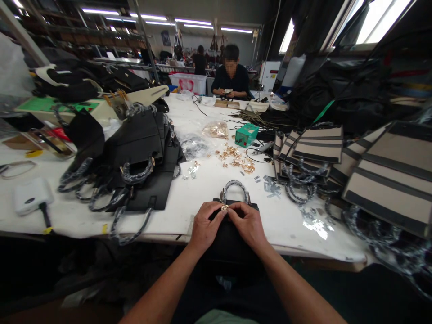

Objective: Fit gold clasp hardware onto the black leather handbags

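A small gold metal fitting (224, 207) is pinched between the fingertips of my left hand (206, 226) and my right hand (249, 224). Both hands are closed, thumbs and forefingers meeting at the piece. Right beneath them lies a black bag panel (227, 243), partly covered by the hands and hanging over the table's front edge. Its plastic-wrapped handle (235, 183) arches up just beyond my fingers. Whether the fitting touches the panel I cannot tell.
Black bag panels (135, 144) with wrapped handles are stacked at left; beige-and-black panels (393, 180) at right. Loose gold fittings (236, 155), grey metal plates (272, 186) and a green box (246, 135) lie ahead on the white table (189, 180). A co-worker (231, 76) sits at the far end.
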{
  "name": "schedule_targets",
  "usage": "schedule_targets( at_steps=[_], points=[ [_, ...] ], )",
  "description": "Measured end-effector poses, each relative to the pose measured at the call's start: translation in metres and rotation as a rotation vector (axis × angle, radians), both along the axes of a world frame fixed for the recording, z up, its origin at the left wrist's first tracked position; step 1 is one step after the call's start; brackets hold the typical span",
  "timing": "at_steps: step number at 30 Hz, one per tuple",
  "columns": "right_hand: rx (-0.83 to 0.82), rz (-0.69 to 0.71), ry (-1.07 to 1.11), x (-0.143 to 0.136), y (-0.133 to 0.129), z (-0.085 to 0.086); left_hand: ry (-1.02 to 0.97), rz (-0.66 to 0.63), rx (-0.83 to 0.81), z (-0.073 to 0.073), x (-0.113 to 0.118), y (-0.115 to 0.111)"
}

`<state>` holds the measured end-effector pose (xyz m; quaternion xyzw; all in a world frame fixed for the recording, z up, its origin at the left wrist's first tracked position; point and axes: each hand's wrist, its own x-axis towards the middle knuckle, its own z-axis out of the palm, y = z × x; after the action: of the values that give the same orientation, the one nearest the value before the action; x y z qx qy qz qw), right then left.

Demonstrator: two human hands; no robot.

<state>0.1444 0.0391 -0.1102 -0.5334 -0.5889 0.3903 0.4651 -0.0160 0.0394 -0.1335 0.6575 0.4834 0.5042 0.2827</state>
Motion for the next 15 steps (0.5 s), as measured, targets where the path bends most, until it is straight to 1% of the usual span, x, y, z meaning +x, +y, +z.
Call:
schedule_targets(
  at_steps=[4,11,15],
  points=[
    [-0.015,0.056,-0.01,0.004,-0.001,0.002,0.011,-0.01,0.002,0.001,0.0,0.0],
    [-0.049,0.174,0.04,0.011,-0.002,0.004,0.023,-0.055,-0.019,0.004,-0.003,0.001],
    [-0.03,0.215,0.054,0.013,-0.003,0.004,0.049,-0.085,-0.001,0.006,-0.004,0.001]
  ],
)
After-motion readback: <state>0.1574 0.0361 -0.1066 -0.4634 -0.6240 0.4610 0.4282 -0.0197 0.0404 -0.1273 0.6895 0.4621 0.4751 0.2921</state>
